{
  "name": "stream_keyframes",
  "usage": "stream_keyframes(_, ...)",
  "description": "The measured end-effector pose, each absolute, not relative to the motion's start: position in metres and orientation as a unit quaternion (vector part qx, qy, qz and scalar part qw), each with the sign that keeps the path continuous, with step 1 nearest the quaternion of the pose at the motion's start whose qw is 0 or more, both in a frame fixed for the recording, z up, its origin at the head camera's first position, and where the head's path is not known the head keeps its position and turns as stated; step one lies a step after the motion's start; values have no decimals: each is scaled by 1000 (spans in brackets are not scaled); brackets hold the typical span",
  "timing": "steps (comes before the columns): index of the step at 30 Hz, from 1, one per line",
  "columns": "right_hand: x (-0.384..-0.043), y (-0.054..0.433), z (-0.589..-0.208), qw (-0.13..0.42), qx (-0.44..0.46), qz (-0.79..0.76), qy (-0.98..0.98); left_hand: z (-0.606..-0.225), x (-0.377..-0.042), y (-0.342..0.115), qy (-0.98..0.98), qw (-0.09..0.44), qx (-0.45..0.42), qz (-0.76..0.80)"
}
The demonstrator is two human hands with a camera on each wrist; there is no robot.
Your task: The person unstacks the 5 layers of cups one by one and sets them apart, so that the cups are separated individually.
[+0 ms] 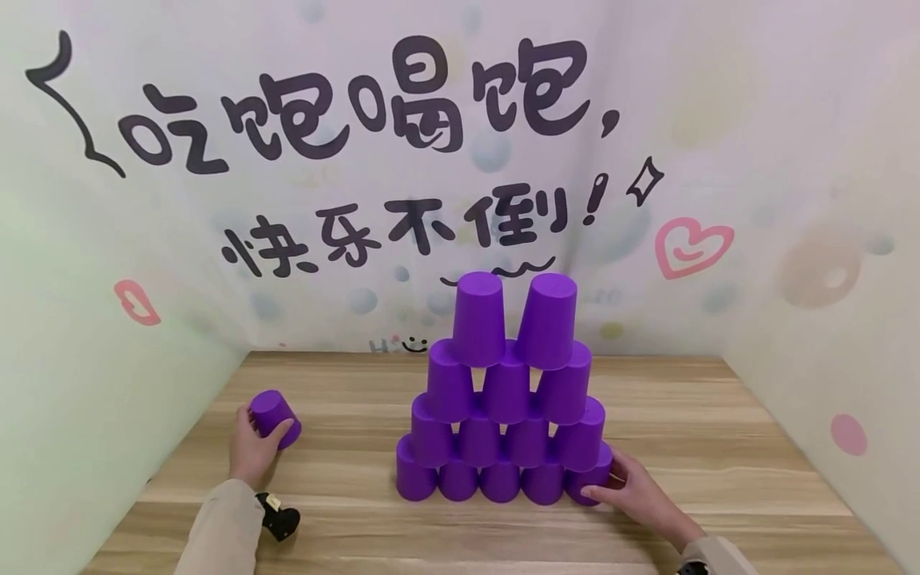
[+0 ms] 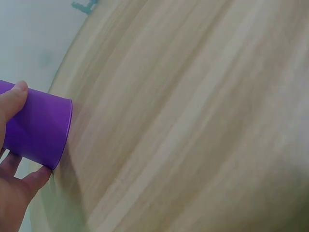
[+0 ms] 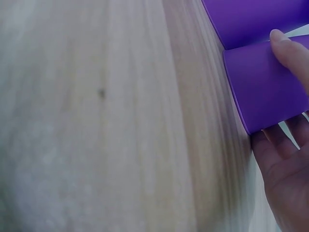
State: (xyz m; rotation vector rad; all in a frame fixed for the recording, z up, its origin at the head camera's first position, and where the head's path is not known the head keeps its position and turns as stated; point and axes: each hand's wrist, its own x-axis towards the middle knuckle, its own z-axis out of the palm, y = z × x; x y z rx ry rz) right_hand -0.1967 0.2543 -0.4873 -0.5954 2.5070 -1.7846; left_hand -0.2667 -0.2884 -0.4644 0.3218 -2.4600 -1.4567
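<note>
Purple cups (image 1: 505,391), all upside down, form a pyramid of several rows, with two cups (image 1: 546,319) side by side at the top. My right hand (image 1: 640,491) grips the rightmost bottom cup (image 1: 577,485), thumb on its near side. In the right wrist view, the thumb and fingers of that hand (image 3: 285,179) lie on opposite sides of the cup (image 3: 265,84), next to another cup (image 3: 260,19). Far to the left, my left hand (image 1: 251,455) holds a single upside-down purple cup (image 1: 270,407) between thumb and fingers. Its rim (image 2: 65,137) shows in the left wrist view.
The wooden table (image 1: 345,447) carries the pyramid right of its middle. Printed fabric walls (image 1: 424,176) with dark lettering enclose the back and both sides. A black wrist device (image 1: 280,519) sits on the left sleeve (image 1: 223,527).
</note>
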Motion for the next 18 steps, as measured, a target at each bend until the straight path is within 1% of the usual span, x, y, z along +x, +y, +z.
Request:
stream_keyframes(6, -197, 255, -486, 2, -187, -565, 803, -461, -269, -283, -841, 147, 107, -510)
stream_keyframes(9, -197, 255, -486, 0, -187, -564, 804, -460, -269, -280, -838, 147, 105, -514)
stream_keyframes(14, -196, 255, -486, -1, -190, -562, 805, -466, -267, -281, -834, 142, 102, -524)
stream_keyframes(18, -196, 255, -487, 2, -192, -558, 808, -472, -265, -285, -825, 159, 104, -532)
